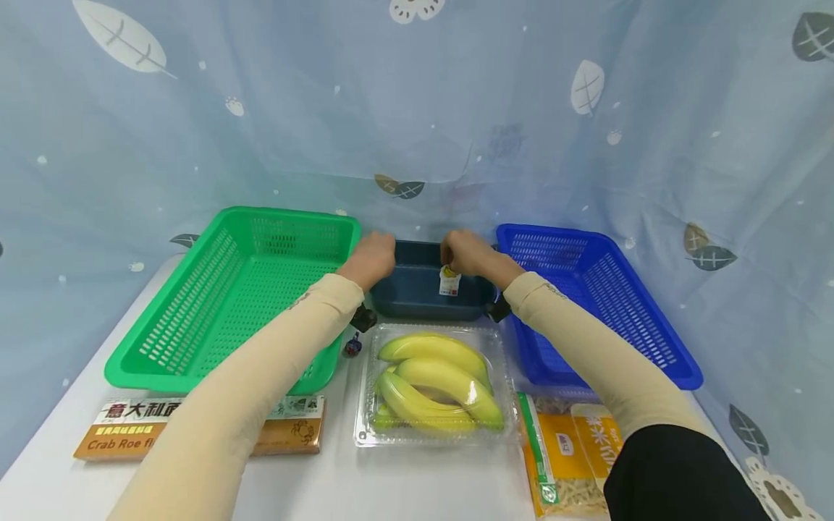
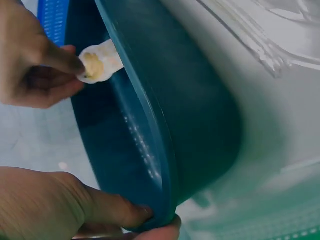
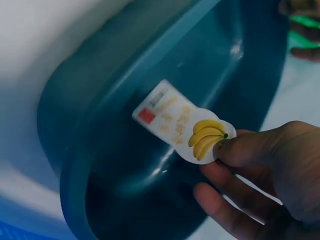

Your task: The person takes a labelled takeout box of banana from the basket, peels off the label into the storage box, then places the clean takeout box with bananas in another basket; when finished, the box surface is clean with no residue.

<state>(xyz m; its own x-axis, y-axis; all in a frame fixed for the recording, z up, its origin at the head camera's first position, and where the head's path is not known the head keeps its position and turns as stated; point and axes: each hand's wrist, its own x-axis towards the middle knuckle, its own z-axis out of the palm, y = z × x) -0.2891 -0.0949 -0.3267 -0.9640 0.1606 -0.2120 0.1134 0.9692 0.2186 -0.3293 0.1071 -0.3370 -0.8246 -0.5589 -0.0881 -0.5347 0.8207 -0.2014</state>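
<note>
A dark teal plastic basin (image 1: 407, 293) stands at the back, between the green and blue baskets. My left hand (image 1: 373, 259) grips its left end, thumb on the inner side of the rim and fingers outside, as the left wrist view shows. With the right hand (image 1: 470, 253) I pinch a small white label (image 3: 167, 115) printed with a bunch of bananas, orange writing and a red square. The label hangs over the inside of the basin, held by its rounded banana end. In front of the basin lies a clear plastic box with bananas (image 1: 430, 387).
A green basket (image 1: 287, 282) stands left, a blue basket (image 1: 599, 318) right. At the front are a crab roe noodle box (image 1: 287, 428), partly behind my left sleeve, and a yellow bag (image 1: 567, 456) at right. A small dark wrapped item (image 1: 352, 346) lies beside the green basket.
</note>
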